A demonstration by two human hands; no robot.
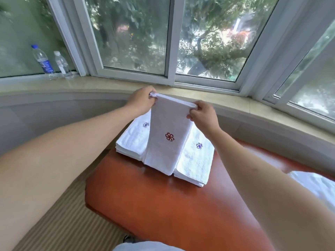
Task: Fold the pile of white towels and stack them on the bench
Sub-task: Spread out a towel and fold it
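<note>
both hands, left (140,100) and right (203,115), pinch the top corners of our towel (168,134). it hangs over two stacks (195,160) on the bench (145,196), probably so we can fold it flat.

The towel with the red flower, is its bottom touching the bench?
Touching. In the head view, the towel with the red flower hangs from both hands, and its bottom edge rests on the brown bench, between two stacks.

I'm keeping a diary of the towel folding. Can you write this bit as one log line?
left hand: pinches held towel | right hand: pinches it | folded stacks: on bench | held towel: not yet stacked
</note>
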